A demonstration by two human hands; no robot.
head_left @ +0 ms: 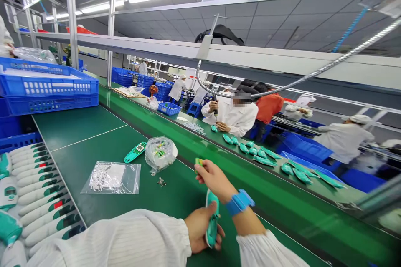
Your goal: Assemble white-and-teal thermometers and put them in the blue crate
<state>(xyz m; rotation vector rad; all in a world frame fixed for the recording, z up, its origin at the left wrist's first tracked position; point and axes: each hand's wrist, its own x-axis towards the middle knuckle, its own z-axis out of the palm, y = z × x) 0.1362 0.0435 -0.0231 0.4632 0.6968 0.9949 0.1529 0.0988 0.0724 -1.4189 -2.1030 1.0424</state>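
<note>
My left hand [199, 227] is closed round a teal-and-white thermometer-shaped device [212, 221], held upright near the bench's front edge. My right hand [213, 179], with a blue wrist strap [239, 202], pinches a small green part [199, 161] just above the device. Another teal device [134, 152] lies flat on the green bench beside a crumpled clear bag of small green parts [160, 153]. A flat zip bag of tiny white pieces [111, 177] lies to the left, with a few loose screws [161, 182] near it.
Rows of white-and-green devices [40, 194] lie at the left by blue crates [46, 85]. A green conveyor [250, 183] runs past on the right, carrying several teal shells [260, 154]. People in white coats work across it. A flexible metal hose [282, 85] hangs overhead.
</note>
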